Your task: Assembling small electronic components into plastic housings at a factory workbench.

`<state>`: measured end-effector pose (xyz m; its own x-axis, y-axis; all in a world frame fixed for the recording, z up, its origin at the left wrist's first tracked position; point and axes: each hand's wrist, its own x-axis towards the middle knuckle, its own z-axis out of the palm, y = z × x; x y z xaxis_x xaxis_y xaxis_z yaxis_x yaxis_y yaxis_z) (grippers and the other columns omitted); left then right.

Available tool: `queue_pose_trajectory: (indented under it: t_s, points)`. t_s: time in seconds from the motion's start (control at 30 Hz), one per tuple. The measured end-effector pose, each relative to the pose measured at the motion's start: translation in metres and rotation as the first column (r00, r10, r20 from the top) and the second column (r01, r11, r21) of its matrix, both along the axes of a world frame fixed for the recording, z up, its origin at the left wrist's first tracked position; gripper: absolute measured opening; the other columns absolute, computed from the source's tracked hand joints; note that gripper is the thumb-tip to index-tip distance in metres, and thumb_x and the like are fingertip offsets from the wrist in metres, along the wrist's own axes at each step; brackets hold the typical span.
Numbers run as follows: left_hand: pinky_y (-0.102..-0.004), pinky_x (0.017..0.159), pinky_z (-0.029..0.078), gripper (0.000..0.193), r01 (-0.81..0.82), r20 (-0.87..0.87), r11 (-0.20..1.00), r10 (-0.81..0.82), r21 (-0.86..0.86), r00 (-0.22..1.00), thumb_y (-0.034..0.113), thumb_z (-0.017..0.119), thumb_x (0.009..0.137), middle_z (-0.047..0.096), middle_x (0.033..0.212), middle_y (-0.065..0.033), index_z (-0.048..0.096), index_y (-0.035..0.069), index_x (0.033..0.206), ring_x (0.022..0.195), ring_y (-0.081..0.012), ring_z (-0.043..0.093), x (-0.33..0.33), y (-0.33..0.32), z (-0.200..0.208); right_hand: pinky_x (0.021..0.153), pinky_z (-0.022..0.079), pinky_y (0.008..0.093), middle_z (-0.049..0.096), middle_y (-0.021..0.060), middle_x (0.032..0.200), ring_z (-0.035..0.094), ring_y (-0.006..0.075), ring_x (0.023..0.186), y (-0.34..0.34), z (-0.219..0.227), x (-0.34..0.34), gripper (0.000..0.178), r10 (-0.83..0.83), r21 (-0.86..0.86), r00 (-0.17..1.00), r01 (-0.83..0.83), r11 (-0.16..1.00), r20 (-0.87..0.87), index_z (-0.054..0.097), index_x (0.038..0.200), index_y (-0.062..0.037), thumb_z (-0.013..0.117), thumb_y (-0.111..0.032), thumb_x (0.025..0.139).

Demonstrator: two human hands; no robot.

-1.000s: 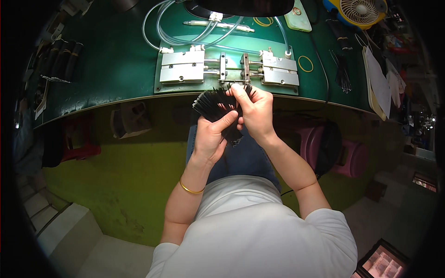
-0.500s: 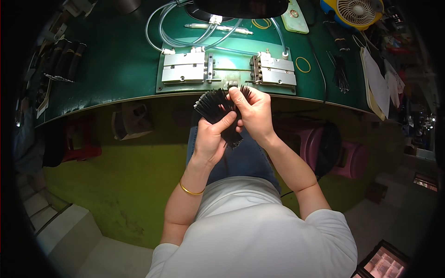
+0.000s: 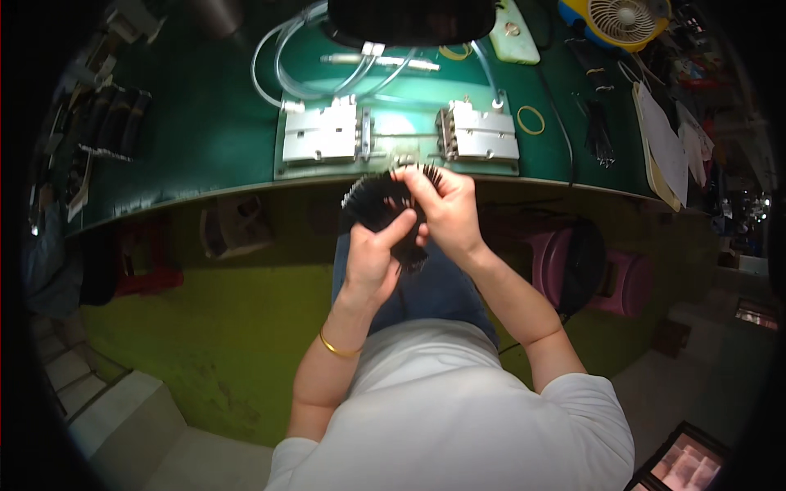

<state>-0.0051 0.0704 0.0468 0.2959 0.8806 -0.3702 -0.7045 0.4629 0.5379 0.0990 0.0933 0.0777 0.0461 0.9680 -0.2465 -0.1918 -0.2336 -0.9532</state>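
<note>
A fanned-out bundle of thin black wires [image 3: 370,201] is held over my lap, just off the table's front edge. My left hand [image 3: 375,255] is closed around its lower part, thumb pressed across the strands; the bundle's lower ends poke out below the fingers. At the upper right of the fan, my right hand [image 3: 452,216] pinches some strands between thumb and fingers. Beyond the hands stands a fixture with a silver left block [image 3: 321,133] and a silver right block [image 3: 485,135], facing each other across a gap. The fingertips and wire tips are slightly blurred.
Clear air tubes [image 3: 278,61] curl behind the fixture, near a pen [image 3: 409,62]. More black wires [image 3: 600,135] lie right, before a yellow-and-blue fan [image 3: 626,18]. Black bundles [image 3: 119,123] lie far left. A dark rounded object [image 3: 413,20] overhangs the back. Pink stools [image 3: 548,258] stand below the table.
Both hands and the bundle sit slightly lower in the picture and a little farther from the fixture. The grip of both hands on the wires looks much the same.
</note>
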Motion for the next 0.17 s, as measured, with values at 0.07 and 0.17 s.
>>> queue_pose_trajectory:
  t_s: [0.07,0.17]
  points:
    - [-0.0280,0.058,0.047,0.011,0.004,-0.047,1.000,-0.005,-0.018,0.999,0.003,0.054,0.082,0.056,0.079,-0.0057,0.053,0.001,0.092,0.063,-0.0144,0.055,0.004,-0.003,-0.001,0.032,0.033,0.0174,0.059,0.0038,0.064,0.043,0.0029,0.038,-0.003,-0.001,0.006,0.018,-0.026,0.008,0.995,0.026,1.000,0.092,0.063,0.084,-0.0015,0.052,-0.016,0.085]
    - [-0.0316,0.059,0.048,0.020,0.060,-0.063,0.997,-0.058,0.042,0.996,0.004,0.054,0.082,0.055,0.080,-0.0057,0.050,0.003,0.101,0.064,-0.0150,0.055,0.008,0.014,-0.004,0.036,0.036,0.0168,0.061,0.0062,0.069,0.047,0.0039,0.041,0.000,0.003,0.034,0.017,-0.099,0.240,0.989,0.070,0.968,0.109,0.063,0.089,-0.0035,0.052,-0.016,0.086]
